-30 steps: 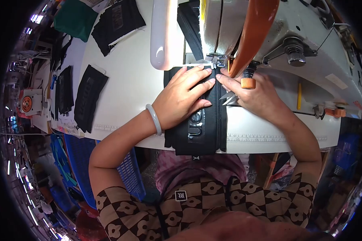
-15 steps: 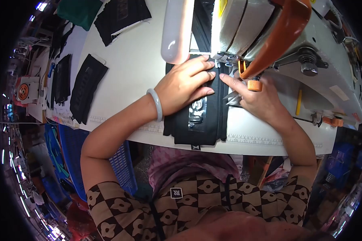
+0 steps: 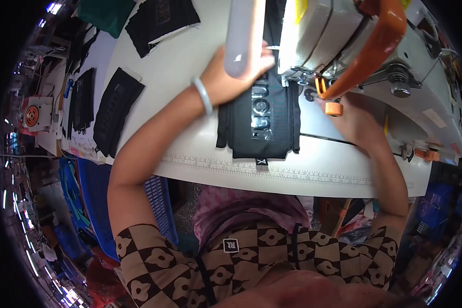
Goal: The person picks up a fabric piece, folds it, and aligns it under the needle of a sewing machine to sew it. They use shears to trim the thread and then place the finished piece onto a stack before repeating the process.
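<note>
The black cloth (image 3: 282, 131) was slid forward and the left hand (image 3: 228, 86) was shifted up along it, baring more lettering (image 3: 261, 120) on that hand's near side; the right hand (image 3: 353, 122) was drawn away from the cloth's edge.

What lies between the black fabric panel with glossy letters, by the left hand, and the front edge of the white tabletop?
The head view shows a printed ruler scale there on the tabletop; the panel's small black tab sticks out toward it.

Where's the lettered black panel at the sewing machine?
Head view, just right of centre: the lettered panel lies on the white table, partly hidden by the left hand.
</note>
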A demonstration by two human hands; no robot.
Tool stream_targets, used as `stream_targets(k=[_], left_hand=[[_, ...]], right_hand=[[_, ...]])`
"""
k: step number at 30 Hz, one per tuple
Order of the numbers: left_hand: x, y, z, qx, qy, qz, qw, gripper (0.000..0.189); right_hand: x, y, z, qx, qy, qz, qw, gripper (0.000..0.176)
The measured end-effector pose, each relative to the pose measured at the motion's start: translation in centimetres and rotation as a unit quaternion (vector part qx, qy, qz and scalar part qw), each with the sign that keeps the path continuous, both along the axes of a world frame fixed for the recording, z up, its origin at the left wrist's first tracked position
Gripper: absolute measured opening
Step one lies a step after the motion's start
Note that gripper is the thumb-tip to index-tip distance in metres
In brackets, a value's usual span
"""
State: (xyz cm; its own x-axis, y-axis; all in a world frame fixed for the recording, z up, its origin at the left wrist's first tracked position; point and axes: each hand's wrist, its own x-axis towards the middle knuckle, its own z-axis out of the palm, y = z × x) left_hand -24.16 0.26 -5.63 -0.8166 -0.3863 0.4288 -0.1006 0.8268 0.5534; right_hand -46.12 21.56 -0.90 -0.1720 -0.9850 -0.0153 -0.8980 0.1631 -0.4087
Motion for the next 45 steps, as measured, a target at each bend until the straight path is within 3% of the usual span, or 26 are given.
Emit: stream_targets(k=[1,3,6,9,13,17,20,24,25,26,27,29,30,32,34,36,37,39,42,45], left_hand=[[-0.6,-1.6,-0.5,0.041,0.044,0.051,0.997,0.036],[-2.6,-4.7,0.0,-0.073,-0.053,0.202,0.975,0.041],[-5.6,-3.1,3.4,-0.021,-0.123,0.312,0.942,0.061],[-7.2,-5.1,0.6,-0.144,-0.056,0.336,0.929,0.070],[-9.6,-6.3,-0.5,-0.153,-0.104,0.368,0.911,0.054],[-10.6,-8.8,-2.5,-0.034,-0.228,0.301,0.925,0.050],[-9.9,-9.8,-3.8,0.048,-0.014,0.356,0.933,0.055],[-1.3,-11.7,1.8,0.055,0.103,0.441,0.890,0.037],[1.2,-13.1,2.1,-0.020,0.066,0.494,0.867,0.027],[3.5,-13.4,3.4,0.011,0.045,0.515,0.856,0.029],[6.8,-16.6,1.8,-0.053,0.020,0.521,0.852,0.029],[13.4,-23.6,-1.1,-0.140,-0.116,0.521,0.834,0.052],[12.9,-22.0,-0.3,-0.138,-0.119,0.517,0.836,0.052],[12.0,-17.3,1.4,-0.268,-0.084,0.583,0.762,0.041],[8.6,-10.6,3.7,-0.205,0.002,0.447,0.871,0.047],[6.7,-5.6,4.0,-0.159,-0.040,0.155,0.974,0.032],[5.2,-0.4,2.7,0.032,0.033,0.063,0.997,0.025],[4.4,6.2,3.8,-0.069,-0.013,-0.112,0.991,0.025],[5.0,10.3,2.1,-0.015,-0.042,-0.155,0.987,0.026],[5.8,11.3,1.3,0.003,-0.041,-0.143,0.989,0.028]], right_hand=[[-0.9,-0.2,-0.2,0.038,-0.016,-0.005,0.999,0.040],[-1.2,-1.8,0.0,0.078,-0.031,-0.003,0.996,0.043],[-1.5,-3.9,0.4,0.085,0.005,0.001,0.996,0.041],[-2.4,-5.8,0.0,0.092,0.040,-0.009,0.995,0.039],[-3.4,-7.3,0.2,0.111,0.057,-0.025,0.992,0.036],[-3.7,-7.6,0.1,0.129,0.074,-0.033,0.988,0.034],[-3.7,-7.2,0.2,0.145,0.088,-0.039,0.985,0.033],[-3.8,-5.7,0.0,0.177,0.105,-0.047,0.977,0.032],[-3.6,-5.1,-0.3,0.187,0.116,-0.047,0.974,0.031],[-3.7,-4.7,-0.5,0.199,0.122,-0.050,0.971,0.031],[-3.8,-4.2,-0.7,0.213,0.129,-0.054,0.967,0.031],[-3.7,-3.5,-0.8,0.236,0.142,-0.063,0.959,0.030],[-3.5,-3.2,-0.8,0.244,0.147,-0.066,0.956,0.030],[-2.6,-2.6,-0.3,0.208,0.146,-0.065,0.965,0.028],[-1.6,-1.3,-0.6,0.182,0.139,-0.068,0.971,0.030],[-0.6,-0.1,-1.4,0.021,0.144,0.008,0.989,0.027],[0.0,0.4,-1.8,-0.032,0.146,0.033,0.988,0.031],[1.2,1.3,-2.8,-0.160,-0.059,0.190,0.967,0.029],[3.0,2.8,-2.1,-0.154,-0.069,0.271,0.948,0.030],[3.4,3.5,-3.4,-0.191,-0.075,0.278,0.938,0.028]])
